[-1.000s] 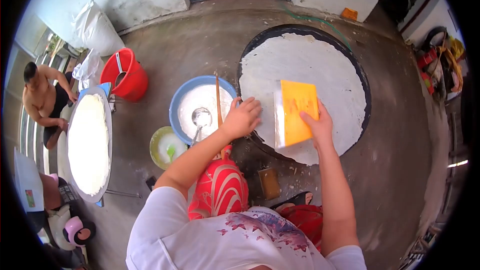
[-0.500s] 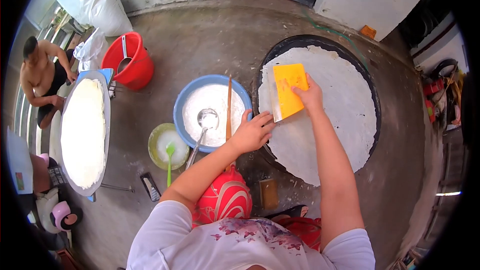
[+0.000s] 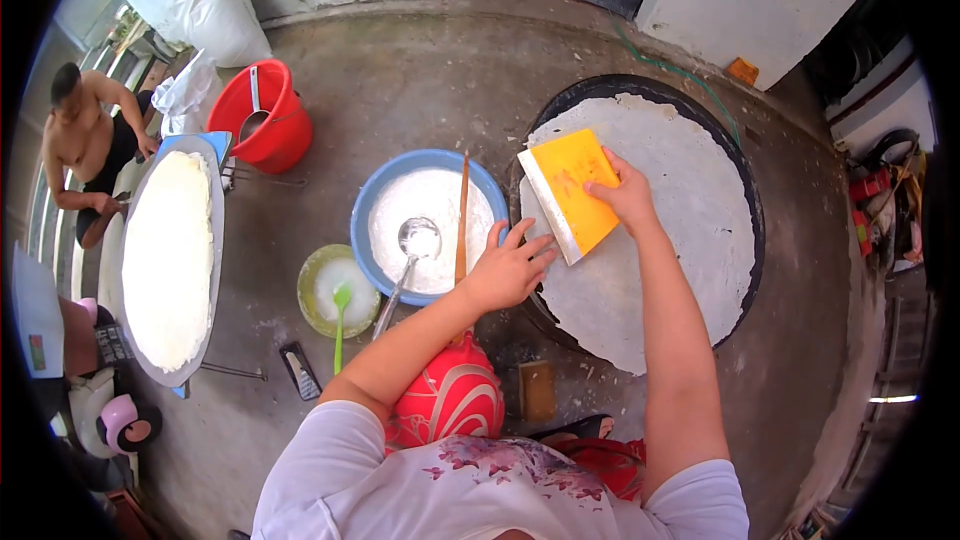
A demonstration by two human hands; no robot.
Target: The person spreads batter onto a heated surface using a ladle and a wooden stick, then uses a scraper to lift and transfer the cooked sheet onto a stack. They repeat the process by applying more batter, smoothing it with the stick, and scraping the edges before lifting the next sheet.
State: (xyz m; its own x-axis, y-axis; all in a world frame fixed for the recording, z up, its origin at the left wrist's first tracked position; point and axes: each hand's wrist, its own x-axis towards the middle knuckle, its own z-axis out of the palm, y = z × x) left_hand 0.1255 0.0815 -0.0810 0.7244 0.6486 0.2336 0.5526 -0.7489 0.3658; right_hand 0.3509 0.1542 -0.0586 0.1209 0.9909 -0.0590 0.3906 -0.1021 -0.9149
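My right hand (image 3: 630, 198) grips a yellow scraper (image 3: 572, 180) with a pale straight blade, held tilted above a large round black pan (image 3: 757, 240). A thin whitish sheet (image 3: 680, 250) with a ragged edge covers most of the pan. My left hand (image 3: 508, 268) is open, its fingers spread by the pan's left rim, close to the lower end of the blade. Beside that hand is a blue basin (image 3: 362, 250) of white batter-like stuff. A metal ladle (image 3: 418, 237) rests in it, and a wooden stick (image 3: 463, 215) lies across its right side.
A green bowl (image 3: 308, 312) with a green spatula (image 3: 341, 305) stands left of the basin. A red bucket (image 3: 280, 135) is farther back. At left, a person (image 3: 85, 130) sits by an oval board (image 3: 212, 290) bearing a long white sheet. A brown block (image 3: 537, 390) lies near my feet.
The scraper has turned, its blade now slanting down to the right and its top edge farther left. My left hand's fingers have spread wider near the blade.
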